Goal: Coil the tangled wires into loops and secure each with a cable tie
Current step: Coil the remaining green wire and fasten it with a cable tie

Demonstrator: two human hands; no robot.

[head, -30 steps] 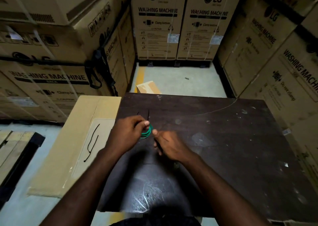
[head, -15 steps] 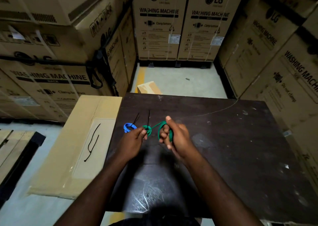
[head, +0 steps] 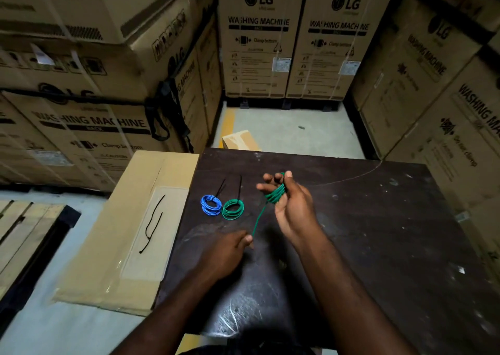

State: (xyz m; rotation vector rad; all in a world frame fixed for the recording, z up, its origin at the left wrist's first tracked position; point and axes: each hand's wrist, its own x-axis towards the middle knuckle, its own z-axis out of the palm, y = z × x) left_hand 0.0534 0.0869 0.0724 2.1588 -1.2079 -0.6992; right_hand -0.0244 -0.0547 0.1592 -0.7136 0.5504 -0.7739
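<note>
One green wire [head: 276,194], smooth, coiled in rings round right fingers [head: 267,177].

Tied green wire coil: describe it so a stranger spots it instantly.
On the dark scuffed tabletop, near its left edge, lie two tied coils. The green wire coil lies flat right of the blue wire coil, unlike the green wire wound on the right hand.
</note>
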